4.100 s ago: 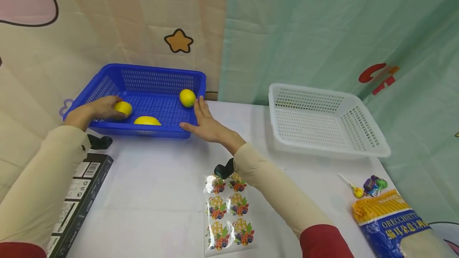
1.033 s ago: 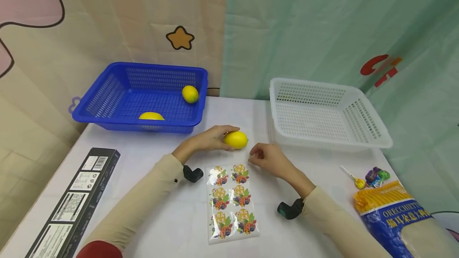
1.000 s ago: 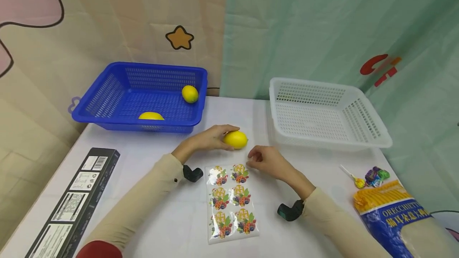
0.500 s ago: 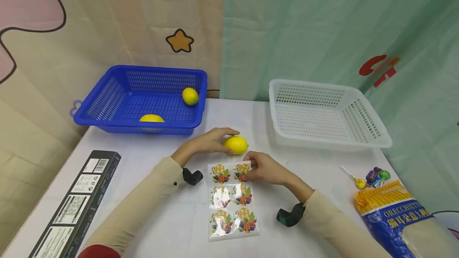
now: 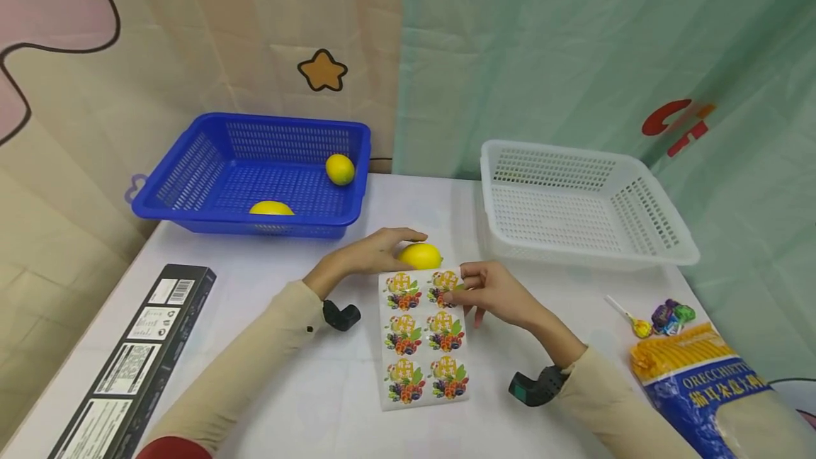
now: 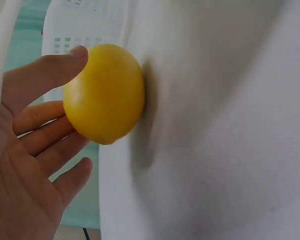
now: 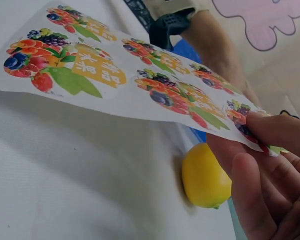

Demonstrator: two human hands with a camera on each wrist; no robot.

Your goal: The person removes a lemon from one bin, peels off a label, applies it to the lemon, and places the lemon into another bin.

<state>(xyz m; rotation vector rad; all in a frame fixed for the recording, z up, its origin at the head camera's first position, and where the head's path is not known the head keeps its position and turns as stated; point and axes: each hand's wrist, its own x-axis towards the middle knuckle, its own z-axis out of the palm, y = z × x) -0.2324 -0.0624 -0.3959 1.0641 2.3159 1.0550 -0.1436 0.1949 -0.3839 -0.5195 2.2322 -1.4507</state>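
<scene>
A yellow lemon (image 5: 420, 256) rests on the white table, upper half showing behind the sticker sheet. My left hand (image 5: 372, 252) holds it from the left; in the left wrist view the thumb lies on one side of the lemon (image 6: 105, 95) and fingers curve behind it. My right hand (image 5: 500, 295) pinches the upper right corner of a sheet of fruit stickers (image 5: 425, 342), thumb on the printed face. The right wrist view shows the sheet (image 7: 125, 107) raised off the table, bending slightly, with a shadow beneath.
A blue basket (image 5: 255, 224) with two lemons stands back left, and a white basket (image 5: 586, 253) back right. A long black box (image 5: 137, 353) lies at left. Lollipop (image 5: 631, 321), wrapped candies (image 5: 671, 316) and an orecchiette bag (image 5: 707, 388) lie at right.
The left hand brought a lemon from the blue basket to mid-table and stays there. The right hand left the basket, pinched the sticker sheet's corner and lifted it towards the lemon.
</scene>
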